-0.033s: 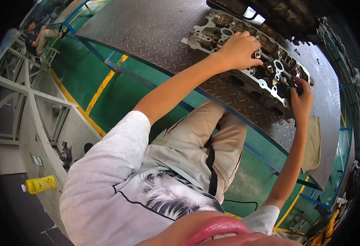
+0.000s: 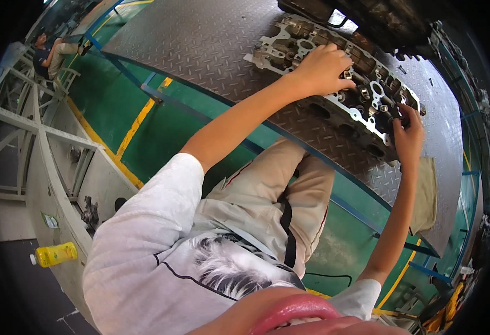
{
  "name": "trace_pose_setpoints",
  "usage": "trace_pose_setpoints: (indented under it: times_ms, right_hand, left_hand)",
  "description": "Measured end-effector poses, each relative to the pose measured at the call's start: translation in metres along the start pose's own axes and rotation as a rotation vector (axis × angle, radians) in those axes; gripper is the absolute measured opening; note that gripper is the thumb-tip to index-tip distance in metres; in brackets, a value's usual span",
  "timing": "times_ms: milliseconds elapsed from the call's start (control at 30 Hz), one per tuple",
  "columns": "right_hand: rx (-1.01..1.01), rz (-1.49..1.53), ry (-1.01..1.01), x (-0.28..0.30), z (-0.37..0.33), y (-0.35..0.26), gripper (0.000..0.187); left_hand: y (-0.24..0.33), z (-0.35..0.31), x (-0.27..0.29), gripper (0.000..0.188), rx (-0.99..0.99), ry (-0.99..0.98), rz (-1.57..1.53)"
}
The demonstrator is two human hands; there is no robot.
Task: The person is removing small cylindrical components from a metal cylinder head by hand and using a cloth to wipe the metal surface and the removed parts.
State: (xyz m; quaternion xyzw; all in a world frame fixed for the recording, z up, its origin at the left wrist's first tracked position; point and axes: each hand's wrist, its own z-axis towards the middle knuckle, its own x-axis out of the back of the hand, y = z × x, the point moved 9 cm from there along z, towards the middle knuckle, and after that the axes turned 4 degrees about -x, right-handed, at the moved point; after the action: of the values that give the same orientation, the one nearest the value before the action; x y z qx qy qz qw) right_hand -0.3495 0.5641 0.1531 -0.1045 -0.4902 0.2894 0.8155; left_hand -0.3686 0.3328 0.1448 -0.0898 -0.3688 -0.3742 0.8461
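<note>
A grey metal cylinder head (image 2: 356, 114) lies aslant on the tread-patterned tabletop (image 2: 200, 50); recessed side up.

To my left I see a yellow plastic bottle with a white cap (image 2: 58, 254) by a pale grey bench (image 2: 69, 229); farther off sits a person in a dark shirt (image 2: 45, 58). To my right, an olive-green cloth (image 2: 425, 195) lies on the dark diamond-plate metal table (image 2: 189, 50).

The tabletop (image 2: 200, 50) left of the cylinder head (image 2: 357, 115) leaves passage; a dark metal assembly (image 2: 390, 25) crowds its far side, and the left hand (image 2: 326, 70) and right hand (image 2: 410, 135) block its top.
</note>
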Motion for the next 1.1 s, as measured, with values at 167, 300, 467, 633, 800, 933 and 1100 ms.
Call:
trace_pose_setpoints:
  times_ms: [167, 300, 467, 633, 800, 933, 1100]
  right_hand:
    - [-0.017, -0.019, 0.066, 0.004, 0.000, 0.001, 0.032]
    - [0.004, -0.061, 0.070, 0.002, 0.000, 0.000, 0.031]
    - [-0.011, -0.018, 0.111, 0.006, -0.002, -0.002, 0.024]
    - [0.065, -0.090, -0.017, -0.008, 0.004, -0.011, 0.020]
    - [0.118, -0.029, -0.103, -0.020, 0.014, -0.025, 0.019]
    - [0.094, 0.052, -0.186, -0.030, 0.019, -0.033, 0.022]
    - [0.284, -0.057, -0.154, -0.041, 0.022, -0.057, 0.027]
  left_hand:
    - [0.000, 0.002, 0.002, 0.039, -0.011, 0.022, -0.003]
    - [-0.001, -0.002, -0.001, 0.036, 0.019, -0.034, -0.010]
    - [-0.004, -0.002, -0.001, 0.033, 0.032, 0.012, 0.001]
    - [-0.001, -0.001, -0.006, 0.030, -0.061, -0.006, -0.046]
    - [-0.004, 0.000, -0.001, 0.030, -0.035, 0.008, -0.056]
    - [-0.014, 0.000, -0.005, 0.029, 0.093, -0.068, -0.095]
    - [-0.019, 0.000, -0.005, 0.025, 0.112, -0.097, -0.135]
